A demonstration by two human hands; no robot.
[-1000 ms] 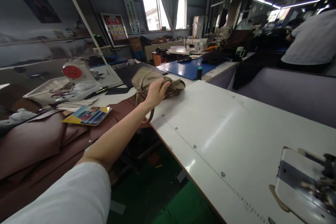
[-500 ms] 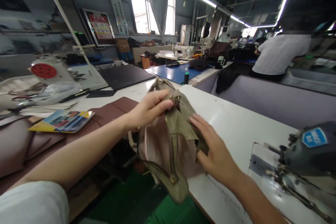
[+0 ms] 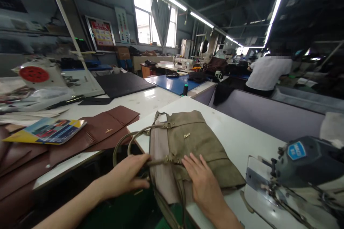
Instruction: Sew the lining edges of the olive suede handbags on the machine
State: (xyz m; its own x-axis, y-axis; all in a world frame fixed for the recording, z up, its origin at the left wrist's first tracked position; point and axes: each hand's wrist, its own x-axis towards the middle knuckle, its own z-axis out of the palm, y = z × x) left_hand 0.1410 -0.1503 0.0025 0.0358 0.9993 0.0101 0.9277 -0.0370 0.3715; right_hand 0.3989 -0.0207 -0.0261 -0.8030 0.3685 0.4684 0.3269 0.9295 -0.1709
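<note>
An olive-green handbag (image 3: pixel 199 136) lies flat on the white table (image 3: pixel 242 132), its open, pale-lined mouth towards the left. Two looped handles (image 3: pixel 123 139) stick out past the table's edge. My left hand (image 3: pixel 129 173) is at the lower handle near the bag's mouth, thumb and fingers apart; whether it grips the handle is unclear. My right hand (image 3: pixel 201 182) rests with spread fingers on the front of the bag, close to a strap buckle. A loose strap hangs below the mouth between my hands.
At the right stands a sewing machine (image 3: pixel 303 161). Brown leather pieces (image 3: pixel 115 125) and a colourful booklet (image 3: pixel 51 130) lie at the left. Behind are a black mat (image 3: pixel 126 82), a thread spool (image 3: pixel 185 89) and a purple-grey partition (image 3: pixel 247 111). A person in white (image 3: pixel 266 71) is farther back.
The bag has gone from being held up, mouth towards me, to lying flat on the table. My left hand has moved down and left, and my right hand now lies on its front.
</note>
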